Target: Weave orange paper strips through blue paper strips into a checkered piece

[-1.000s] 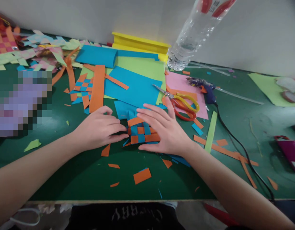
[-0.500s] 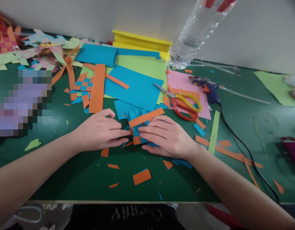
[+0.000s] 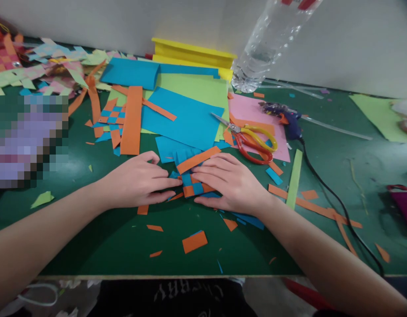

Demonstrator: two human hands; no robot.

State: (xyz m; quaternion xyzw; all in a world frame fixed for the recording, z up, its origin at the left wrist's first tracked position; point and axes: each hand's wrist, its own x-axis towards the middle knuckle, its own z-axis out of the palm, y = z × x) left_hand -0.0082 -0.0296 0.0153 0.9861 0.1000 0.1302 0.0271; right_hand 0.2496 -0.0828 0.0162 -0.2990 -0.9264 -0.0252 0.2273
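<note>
A small paper weave (image 3: 193, 189) of orange and blue strips lies on the green table between my hands. Some blue strips at its far side stand up, and a loose-looking orange strip (image 3: 198, 160) slants across them. My right hand (image 3: 226, 182) covers the weave's right part, fingers stretched over it and thumb at its near edge. From the left, the index fingertip of my left hand (image 3: 140, 180) touches the weave's side. That hand's thumb is apart from the index finger, and its upper finger is bent. My fingers hide part of the weave.
Scissors (image 3: 253, 136) lie beyond my right hand, near a glue gun (image 3: 287, 119) with a black cord (image 3: 322, 187). Blue paper sheets (image 3: 186, 116), a water bottle (image 3: 259, 53), a blurred-out device (image 3: 25, 141) and orange scraps (image 3: 194, 242) surround the work.
An orange strip and more blue-and-orange checks now show at the weave's near edge. My right fingers have shifted slightly upward, and the slanting orange strip has moved a little left. The view has shifted slightly.
</note>
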